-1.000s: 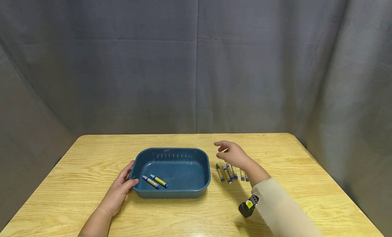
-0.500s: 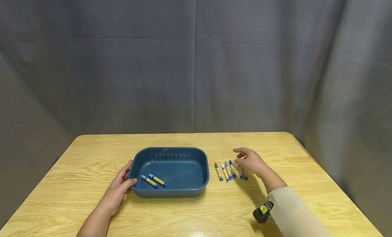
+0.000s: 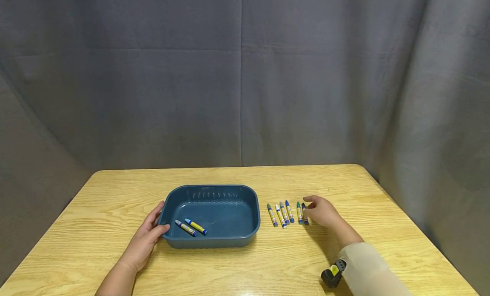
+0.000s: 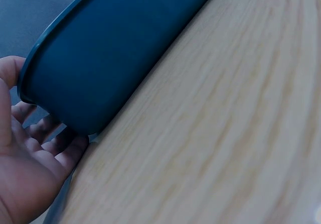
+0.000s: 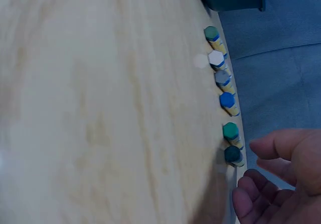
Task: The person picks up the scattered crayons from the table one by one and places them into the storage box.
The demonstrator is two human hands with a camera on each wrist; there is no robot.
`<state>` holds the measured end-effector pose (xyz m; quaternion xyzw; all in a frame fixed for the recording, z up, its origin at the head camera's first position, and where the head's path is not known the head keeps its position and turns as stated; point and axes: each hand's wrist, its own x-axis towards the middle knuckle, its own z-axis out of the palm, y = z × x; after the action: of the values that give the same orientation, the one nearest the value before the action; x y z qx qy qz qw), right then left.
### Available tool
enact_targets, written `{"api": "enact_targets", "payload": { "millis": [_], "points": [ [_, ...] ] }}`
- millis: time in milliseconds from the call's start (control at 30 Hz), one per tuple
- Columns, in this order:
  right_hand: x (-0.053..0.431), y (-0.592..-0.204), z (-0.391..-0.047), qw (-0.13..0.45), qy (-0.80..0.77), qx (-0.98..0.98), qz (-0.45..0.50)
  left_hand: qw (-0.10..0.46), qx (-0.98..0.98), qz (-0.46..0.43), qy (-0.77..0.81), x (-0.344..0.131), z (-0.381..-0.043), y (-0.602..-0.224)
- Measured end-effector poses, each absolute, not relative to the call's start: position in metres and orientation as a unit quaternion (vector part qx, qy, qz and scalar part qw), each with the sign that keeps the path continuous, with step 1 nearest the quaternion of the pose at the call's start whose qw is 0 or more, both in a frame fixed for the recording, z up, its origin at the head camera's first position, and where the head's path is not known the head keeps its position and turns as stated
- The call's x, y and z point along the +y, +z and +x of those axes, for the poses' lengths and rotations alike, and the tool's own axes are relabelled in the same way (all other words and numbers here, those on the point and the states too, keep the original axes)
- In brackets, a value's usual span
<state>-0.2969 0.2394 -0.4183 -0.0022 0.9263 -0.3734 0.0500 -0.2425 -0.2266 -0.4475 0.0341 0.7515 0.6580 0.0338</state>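
A dark teal plastic basin (image 3: 214, 242) stands on the table, with two crayons lying in its left part: a grey-tipped crayon (image 3: 186, 228) and a light-blue-tipped crayon (image 3: 196, 226). My left hand (image 3: 143, 240) holds the basin's left end, thumb at the rim and fingers along the outer wall; the left wrist view shows this hand (image 4: 35, 158) there too. Over the rightmost crayon of a row, dark-tipped (image 3: 305, 215), hovers my right hand (image 3: 323, 212), thumb and fingers apart. In the right wrist view its fingertips come near that dark crayon (image 5: 232, 154), holding nothing.
Left of the dark crayon lie a green crayon (image 3: 299, 214), a blue crayon (image 3: 289, 212) and several more, reaching toward the basin. The wooden table (image 3: 229, 270) ends at a grey curtain (image 3: 245, 96). A small black device (image 3: 332, 277) hangs at the right sleeve.
My right hand has moved right and lower, from beside the basin to the row's right end, uncovering the green and dark crayons. The left hand stays on the basin.
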Motion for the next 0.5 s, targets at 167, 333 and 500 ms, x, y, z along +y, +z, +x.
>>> {"api": "enact_targets", "payload": {
  "millis": [167, 333, 500],
  "points": [
    [0.2379, -0.4215, -0.2965, 0.050, -0.370, 0.928, 0.010, 0.034, 0.752, 0.037, 0.658, -0.2273, -0.2421, -0.4481],
    [0.2358, -0.4218, -0.2958, 0.054, -0.363, 0.930, 0.015, 0.034, 0.752, 0.036, 0.657, -0.2269, -0.2426, -0.4482],
    [0.2347, -0.4220, -0.2973, 0.056, -0.350, 0.935, 0.018, 0.033, 0.752, 0.036, 0.657, -0.2260, -0.2430, -0.4475]
  ]
}}
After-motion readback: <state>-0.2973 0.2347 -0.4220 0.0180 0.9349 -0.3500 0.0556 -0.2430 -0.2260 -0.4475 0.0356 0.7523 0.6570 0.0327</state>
